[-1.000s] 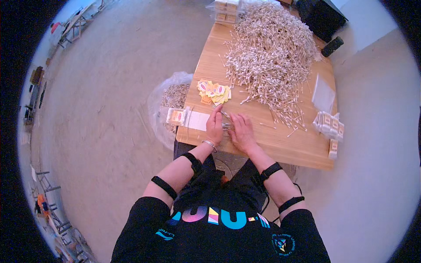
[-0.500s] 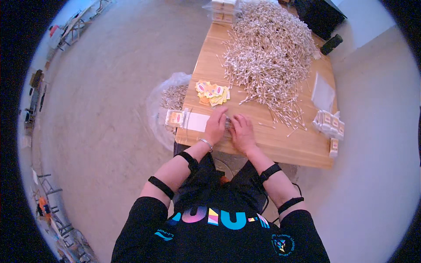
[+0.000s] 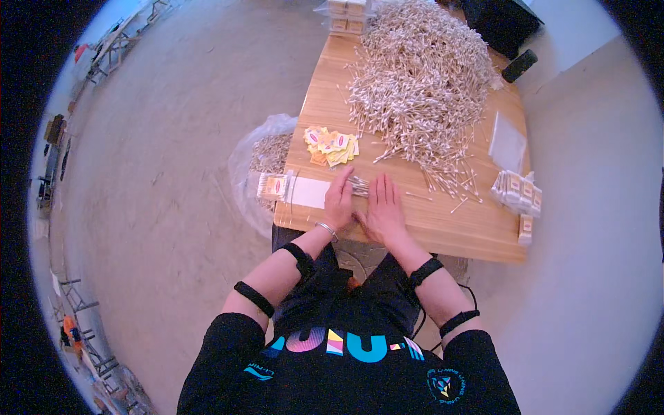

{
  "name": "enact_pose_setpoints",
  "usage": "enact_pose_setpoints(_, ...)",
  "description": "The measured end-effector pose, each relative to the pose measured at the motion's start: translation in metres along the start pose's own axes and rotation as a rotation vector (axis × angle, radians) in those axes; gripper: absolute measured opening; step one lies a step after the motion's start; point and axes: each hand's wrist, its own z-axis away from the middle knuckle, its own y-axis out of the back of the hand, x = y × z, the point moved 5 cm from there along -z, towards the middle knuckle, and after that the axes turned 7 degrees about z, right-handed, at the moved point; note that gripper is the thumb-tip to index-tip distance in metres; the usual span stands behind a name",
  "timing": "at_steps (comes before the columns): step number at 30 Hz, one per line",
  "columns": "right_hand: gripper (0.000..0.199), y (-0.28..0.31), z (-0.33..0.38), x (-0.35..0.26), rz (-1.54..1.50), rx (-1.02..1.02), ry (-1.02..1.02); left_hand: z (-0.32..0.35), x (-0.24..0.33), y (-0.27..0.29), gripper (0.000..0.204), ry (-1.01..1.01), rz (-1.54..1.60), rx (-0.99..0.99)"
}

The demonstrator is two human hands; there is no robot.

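Note:
A small bunch of cotton swabs [image 3: 358,185] lies on the wooden table between my two hands. My left hand [image 3: 337,200] rests at the bunch's left side, fingers stretched forward, covering the right end of a white strip [image 3: 309,192]. Flat on the table at the other side is my right hand [image 3: 384,211], its straight fingers touching or very close to the swab ends. At the strip's left end sits a clear pack of swabs [image 3: 272,186] with an orange and white label. Beyond my left hand lie scattered yellow and orange cards [image 3: 332,146].
A big heap of loose swabs [image 3: 422,76] covers the table's far part. Along the right edge are clear plastic bags [image 3: 507,142] and filled packs [image 3: 517,192]. More packs [image 3: 347,15] stand at the far left corner. A plastic sack of swabs [image 3: 268,155] stands beside the table.
My right hand has flattened, its fingers straightening from a curled pose, and it has shifted slightly nearer. The swabs between my hands show more now. My left hand stays nearly in place.

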Motion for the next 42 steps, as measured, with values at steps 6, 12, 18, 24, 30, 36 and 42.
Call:
enact_pose_setpoints(6,0.089,-0.002,-0.018,0.004,0.073,0.033,-0.038,-0.003,-0.010,0.000,0.036,0.077,0.174,0.057)
enact_pose_setpoints(12,0.089,0.001,-0.007,-0.005,0.148,-0.011,0.006,-0.011,-0.007,0.001,0.036,0.003,0.061,0.020)
enact_pose_setpoints(18,0.091,-0.003,-0.015,0.001,0.130,-0.078,-0.010,-0.009,0.000,-0.005,0.038,0.038,0.032,-0.106)
enact_pose_setpoints(24,0.090,-0.006,-0.011,-0.003,0.101,0.043,0.005,-0.007,-0.011,-0.001,0.037,0.070,0.155,-0.012)
enact_pose_setpoints(30,0.085,-0.003,-0.004,-0.007,0.066,-0.057,-0.021,-0.008,-0.015,0.003,0.038,0.077,0.213,0.014)
enact_pose_setpoints(36,0.074,0.001,-0.020,0.001,-0.007,0.147,-0.024,-0.007,-0.005,-0.001,0.039,0.101,0.220,0.039)
enact_pose_setpoints(42,0.058,-0.001,-0.012,-0.004,-0.194,0.220,-0.009,-0.007,-0.011,0.006,0.039,0.103,0.272,0.088)
